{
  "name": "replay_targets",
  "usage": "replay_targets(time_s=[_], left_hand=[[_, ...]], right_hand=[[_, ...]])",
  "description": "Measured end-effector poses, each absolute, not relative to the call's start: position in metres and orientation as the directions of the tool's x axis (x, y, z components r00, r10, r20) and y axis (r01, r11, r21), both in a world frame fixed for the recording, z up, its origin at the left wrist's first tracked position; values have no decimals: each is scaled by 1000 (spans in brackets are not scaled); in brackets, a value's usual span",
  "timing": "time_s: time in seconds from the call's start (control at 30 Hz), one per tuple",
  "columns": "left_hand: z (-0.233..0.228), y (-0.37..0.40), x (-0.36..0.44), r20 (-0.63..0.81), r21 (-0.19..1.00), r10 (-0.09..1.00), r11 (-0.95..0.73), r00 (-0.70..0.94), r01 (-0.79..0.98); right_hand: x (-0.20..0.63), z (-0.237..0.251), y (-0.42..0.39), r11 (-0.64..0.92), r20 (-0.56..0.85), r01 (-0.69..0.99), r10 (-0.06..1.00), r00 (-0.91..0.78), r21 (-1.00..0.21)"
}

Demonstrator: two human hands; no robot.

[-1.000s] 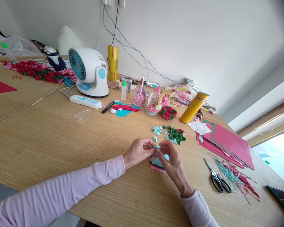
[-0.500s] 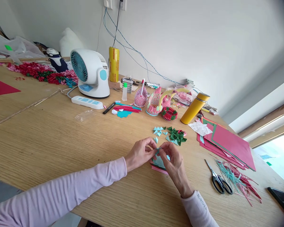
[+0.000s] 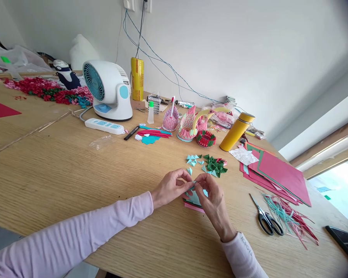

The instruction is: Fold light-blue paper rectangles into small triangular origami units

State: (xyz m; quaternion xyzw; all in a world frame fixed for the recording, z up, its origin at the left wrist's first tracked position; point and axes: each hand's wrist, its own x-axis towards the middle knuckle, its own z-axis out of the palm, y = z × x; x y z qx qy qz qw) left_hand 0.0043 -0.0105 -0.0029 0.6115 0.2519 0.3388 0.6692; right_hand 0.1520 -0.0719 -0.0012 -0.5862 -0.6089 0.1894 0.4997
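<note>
Pinching a small light-blue paper piece between fingertips, the left hand and right hand hold it at its edges; it looks feather-light, thin, easily creased

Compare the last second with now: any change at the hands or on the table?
Small change only. The left hand and right hand closed in on the small light-blue paper piece: a second ago it showed flat between the fingertips, now it is mostly pinched and covered. Both hands keep hold of it above the paper stack. The folded triangles, scissors and yellow flask stayed put.
</note>
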Motion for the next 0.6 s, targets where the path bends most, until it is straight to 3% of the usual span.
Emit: replay_targets(time_s=[0.4, 0.6], left_hand=[[-9, -3, 3, -12, 968, 789, 164, 614, -192], [-5, -6, 2, 21, 946, 821, 168, 570, -277]], right_hand=[[152, 1, -74, 215, 306, 434, 940, 150, -875], [149, -5, -69, 188, 212, 170, 968, 137, -967]])
